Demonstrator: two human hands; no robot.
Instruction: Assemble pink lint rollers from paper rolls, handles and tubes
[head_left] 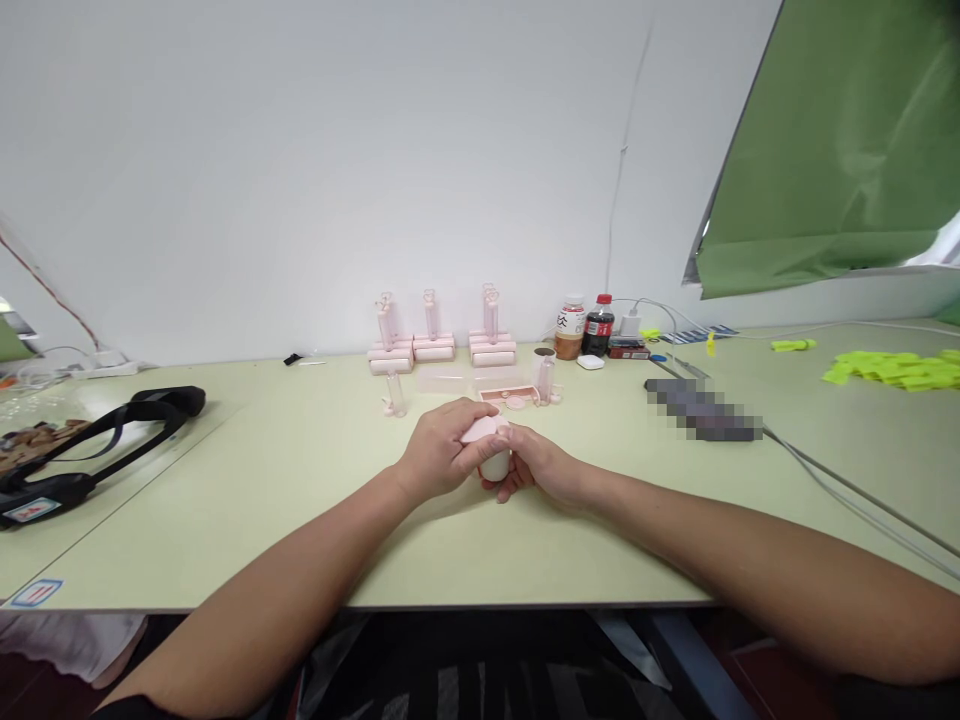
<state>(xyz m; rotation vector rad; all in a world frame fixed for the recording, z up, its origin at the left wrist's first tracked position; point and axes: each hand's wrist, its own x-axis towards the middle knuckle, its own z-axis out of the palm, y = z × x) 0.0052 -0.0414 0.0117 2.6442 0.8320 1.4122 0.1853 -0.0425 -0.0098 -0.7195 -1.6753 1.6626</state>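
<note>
Both my hands meet at the middle of the pale green table. My left hand is closed over a pink cap sitting on top of a small white roll. My right hand wraps round the roll from the right side. Just beyond the hands lie loose pink parts and clear tubes, one tube standing to the right.
Finished pink rollers stand in stacks by the wall. Two drink bottles are behind them at the right. A black strapped device lies at left, yellow-green pieces at far right, cables cross the right side.
</note>
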